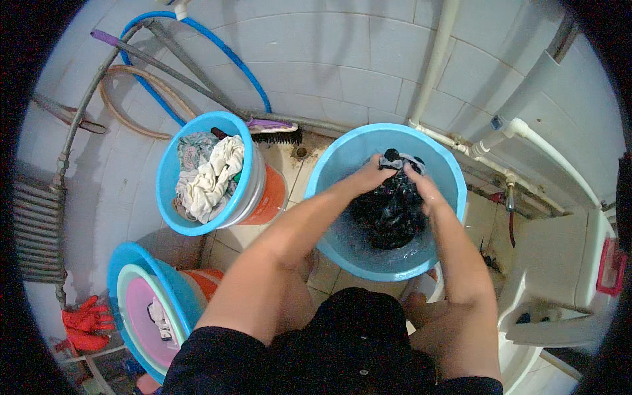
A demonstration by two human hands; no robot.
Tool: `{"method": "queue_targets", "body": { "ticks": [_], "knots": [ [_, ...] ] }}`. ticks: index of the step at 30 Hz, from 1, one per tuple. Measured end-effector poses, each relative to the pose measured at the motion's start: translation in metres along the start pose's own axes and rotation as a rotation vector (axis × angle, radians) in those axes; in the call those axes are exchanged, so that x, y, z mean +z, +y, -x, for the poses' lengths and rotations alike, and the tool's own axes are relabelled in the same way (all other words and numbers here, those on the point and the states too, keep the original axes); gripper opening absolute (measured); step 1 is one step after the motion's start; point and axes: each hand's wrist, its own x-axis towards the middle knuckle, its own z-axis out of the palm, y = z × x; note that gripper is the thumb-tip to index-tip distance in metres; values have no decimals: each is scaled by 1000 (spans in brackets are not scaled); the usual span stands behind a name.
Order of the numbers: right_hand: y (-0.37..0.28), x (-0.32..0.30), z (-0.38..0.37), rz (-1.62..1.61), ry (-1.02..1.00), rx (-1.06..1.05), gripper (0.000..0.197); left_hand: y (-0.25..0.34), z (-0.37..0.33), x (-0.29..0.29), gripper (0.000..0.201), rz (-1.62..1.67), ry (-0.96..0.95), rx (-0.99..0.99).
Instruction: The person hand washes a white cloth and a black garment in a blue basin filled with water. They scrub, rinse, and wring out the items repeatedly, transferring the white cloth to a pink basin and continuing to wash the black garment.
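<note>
A large light-blue basin [454, 178] of water stands on the floor in front of me. A soaked black garment [388, 214] lies bunched in it, partly in the water. My left hand [376, 175] grips the garment's upper edge, where a greyish-white strip [411, 160] and dark round lumps show. Close beside it, my right hand [419, 181] pinches the same edge, thumb toward the left hand. Both hands are closed on the cloth, over the middle of the basin; their lower fingers are partly hidden.
Left, a blue basin [247, 148] of cream and grey clothes [214, 174] sits by an orange bucket [273, 194]. Nested basins [135, 309] and red gloves [85, 322] are lower left. A brush [273, 126] leans by the wall. Right are a faucet [510, 191] and toilet [553, 263].
</note>
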Motion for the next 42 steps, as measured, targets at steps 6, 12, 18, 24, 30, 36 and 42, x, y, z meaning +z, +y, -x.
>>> {"method": "queue_targets", "body": {
  "ticks": [6,12,18,24,30,36,42],
  "knots": [
    [-15,-8,61,1140,-311,-327,57,-2,54,-42,67,-688,-404,431],
    [29,31,58,1733,-130,-39,82,2,53,-9,95,-1193,-391,143],
    [52,29,9,1624,-37,-30,58,-18,26,9,76,-1037,-354,124],
    [54,4,-29,1562,110,-153,40,-6,-14,22,52,-635,-67,-12],
    [47,-21,-23,629,181,-175,51,-55,-41,17,37,-303,30,40],
    [4,-11,69,1155,-149,-445,47,-11,65,-24,82,-712,-270,407],
    [41,28,88,1855,-400,-23,67,-14,96,-2,96,-1228,-560,88]
  ]
}}
